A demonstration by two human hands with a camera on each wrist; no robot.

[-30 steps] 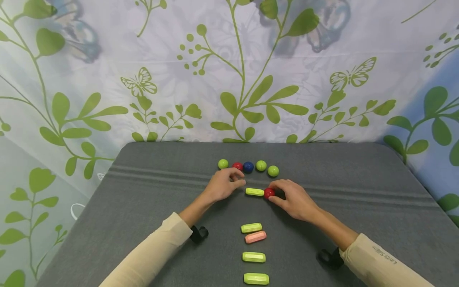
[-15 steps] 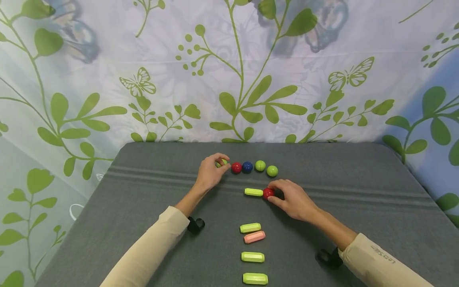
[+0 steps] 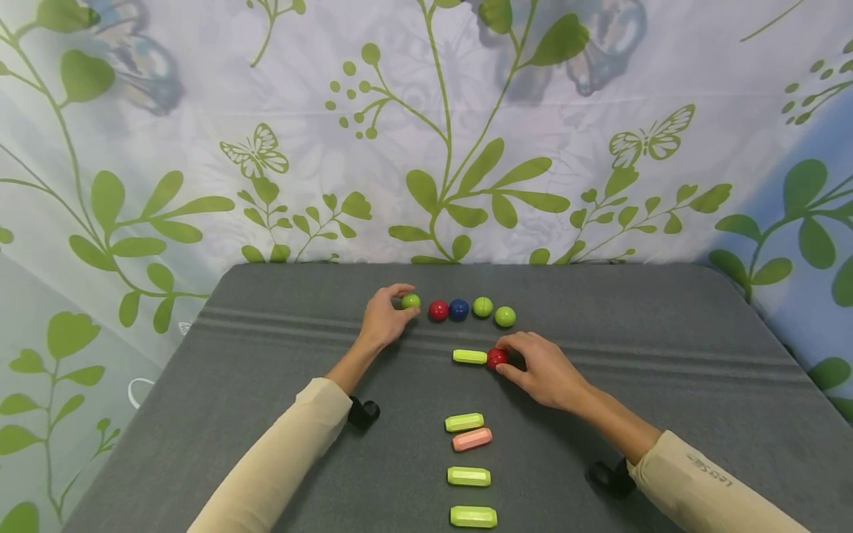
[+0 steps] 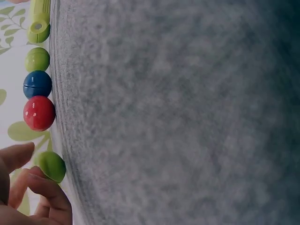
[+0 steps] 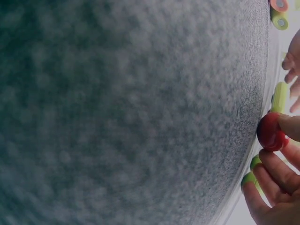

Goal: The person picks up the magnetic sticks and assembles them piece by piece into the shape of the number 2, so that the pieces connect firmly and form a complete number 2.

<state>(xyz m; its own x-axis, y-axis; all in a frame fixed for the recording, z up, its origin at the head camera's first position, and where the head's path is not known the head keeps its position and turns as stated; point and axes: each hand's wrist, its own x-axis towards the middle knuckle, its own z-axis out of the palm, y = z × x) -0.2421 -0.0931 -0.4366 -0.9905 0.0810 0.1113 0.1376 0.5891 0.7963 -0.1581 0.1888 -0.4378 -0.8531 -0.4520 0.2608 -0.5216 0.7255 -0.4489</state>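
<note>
At the far left of a row of balls, a green ball [image 3: 411, 300] sits between the bent fingers and thumb of my left hand [image 3: 386, 314]. In the left wrist view, fingertips meet this green ball [image 4: 53, 166]. My right hand [image 3: 543, 370] pinches a red ball [image 3: 496, 359] between thumb and fingers; it lies against the right end of a yellow-green ridged stick [image 3: 469, 357]. The right wrist view also has this red ball [image 5: 271, 131] under the thumb, with the yellow-green stick [image 5: 280, 97] beyond.
Along the back of the grey table [image 3: 300, 474] stand another red ball [image 3: 438, 310], a blue ball [image 3: 458, 309] and two green balls [image 3: 483, 306]. Nearer the front lie a pink stick [image 3: 472, 440] and several yellow-green sticks [image 3: 469, 476]. Patterned fabric [image 3: 426, 133] hangs behind.
My left hand has moved left and back from beside the red ball to the leftmost green ball, its fingers now around it. The right hand stays on its red ball.
</note>
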